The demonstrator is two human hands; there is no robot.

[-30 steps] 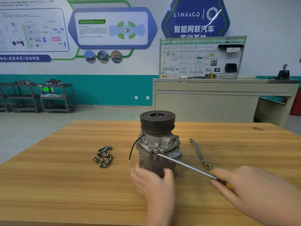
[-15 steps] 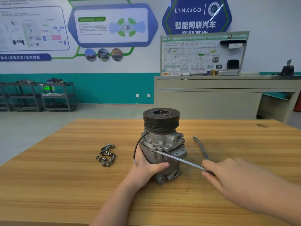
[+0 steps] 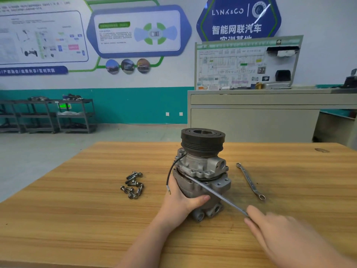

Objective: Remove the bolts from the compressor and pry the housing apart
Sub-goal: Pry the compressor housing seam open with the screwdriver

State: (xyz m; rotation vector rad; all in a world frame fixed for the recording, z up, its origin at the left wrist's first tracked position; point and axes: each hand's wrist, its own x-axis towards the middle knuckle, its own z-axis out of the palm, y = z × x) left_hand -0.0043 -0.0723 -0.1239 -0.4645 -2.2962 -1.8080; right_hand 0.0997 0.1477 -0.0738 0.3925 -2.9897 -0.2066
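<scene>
From the head camera, the compressor (image 3: 201,175) is standing upright in the middle of the table (image 3: 77,219), with its black pulley on top. The left hand (image 3: 179,202) is hugging the lower body from the near left side, with the thumb pressing across the front; the other fingers are hiding behind the metal. The right hand (image 3: 280,233) is holding the near end of a screwdriver (image 3: 218,196). That hand is blurry, so I cannot tell how its fingers are curling around the handle.

The long shaft is running from the near right up to the far left. Its tip is sitting at the seam between the upper and lower housing, on the left front side. So the seam is lying far and left of the right hand, and that hand looks like the one doing the prying while the left one is steadying.

The bolts (image 3: 133,185) are lying in a pile to the left, apart from the compressor. A wrench (image 3: 250,180) is lying to the right.
</scene>
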